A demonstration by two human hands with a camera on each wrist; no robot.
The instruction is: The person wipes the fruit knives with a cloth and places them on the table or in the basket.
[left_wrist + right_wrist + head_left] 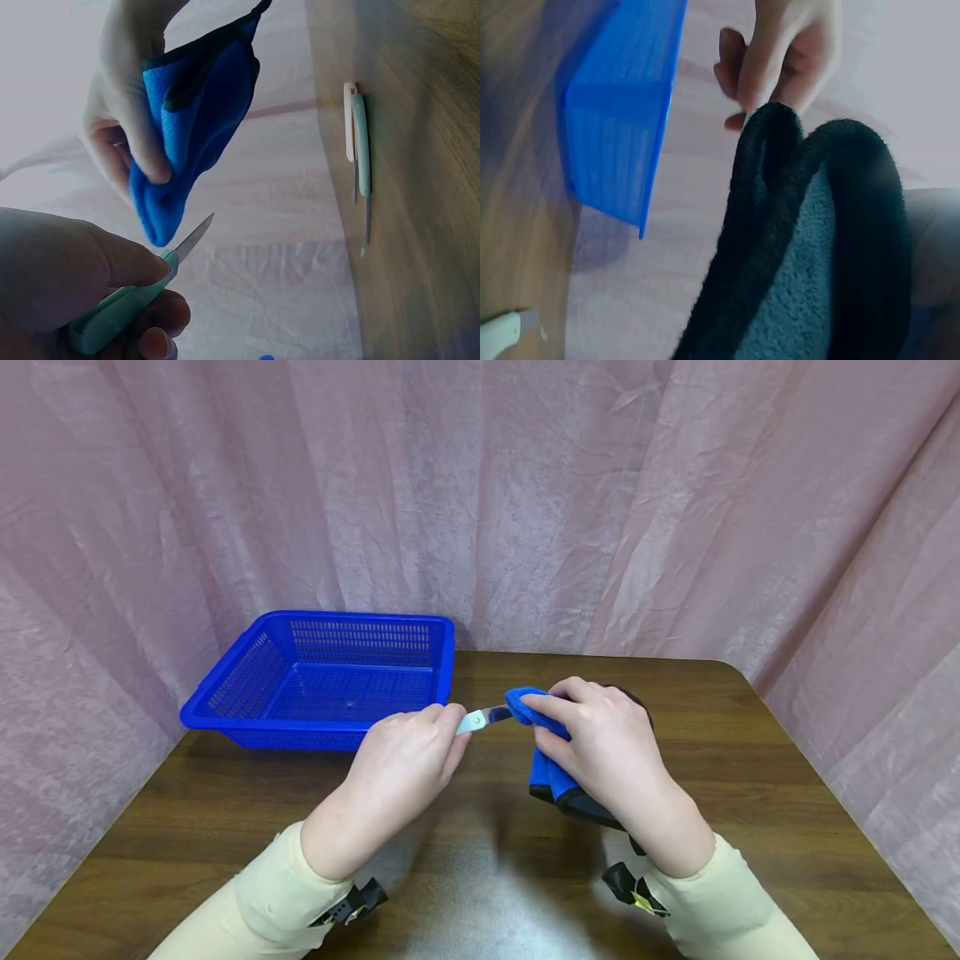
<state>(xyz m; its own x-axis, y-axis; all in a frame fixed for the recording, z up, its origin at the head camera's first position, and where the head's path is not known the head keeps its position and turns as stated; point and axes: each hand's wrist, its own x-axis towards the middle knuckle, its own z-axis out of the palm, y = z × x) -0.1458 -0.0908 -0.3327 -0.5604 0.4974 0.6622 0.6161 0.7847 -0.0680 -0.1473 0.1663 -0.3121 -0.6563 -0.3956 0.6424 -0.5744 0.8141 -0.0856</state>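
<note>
My left hand [411, 745] grips a small knife by its mint-green handle [120, 309], the blade [196, 234] pointing away from the fist towards the right. In my right hand [609, 745] a folded blue cloth [551, 768] with dark edging is pinched between thumb and fingers. The cloth's folded end overlaps the blade's tip in the head view. From the left wrist, the bare blade shows close beside that end of the cloth [199, 112]. Most of the right hand is hidden behind the cloth in the right wrist view.
A blue plastic basket [337, 725] stands at the back left of the wooden table [750, 793]. On the table lie a mint-handled knife [361, 146] and a pale-pink-handled one [349, 124], side by side. Pink curtains [525, 510] hang behind and at the sides.
</note>
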